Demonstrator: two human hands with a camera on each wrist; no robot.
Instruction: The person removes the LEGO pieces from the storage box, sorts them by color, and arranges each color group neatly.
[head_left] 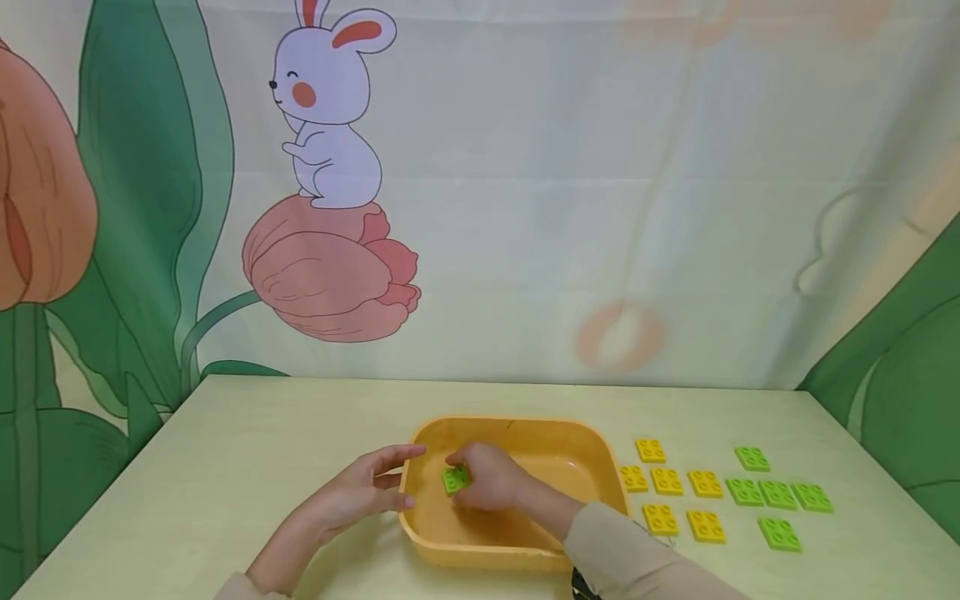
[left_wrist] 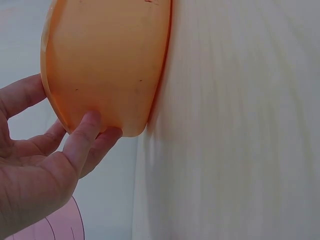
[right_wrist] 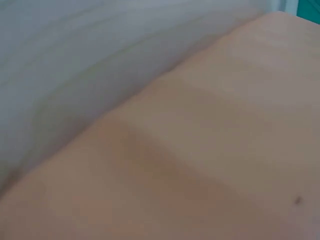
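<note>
An orange plastic basin (head_left: 517,557) stands on the table. My left hand (head_left: 367,487) touches its left end from outside, thumb and fingers spread along the wall and rim. In the left wrist view, fingertips (left_wrist: 90,120) rest on the basin's outer wall (left_wrist: 107,60). Inside the basin, near its left end, my right hand (head_left: 491,477) pinches a green building block (head_left: 454,479), which has round studs on top. The back of the hand hides part of the grip. Only blurred skin (right_wrist: 190,165) and a pale surface fill the right wrist view.
Right of the basin, several yellow blocks (head_left: 666,481) and several green blocks (head_left: 777,494) lie flat on the table (head_left: 262,450). A small black patterned thing (head_left: 582,586) shows under the right sleeve (head_left: 637,554). Behind the table hangs a printed curtain (head_left: 510,208).
</note>
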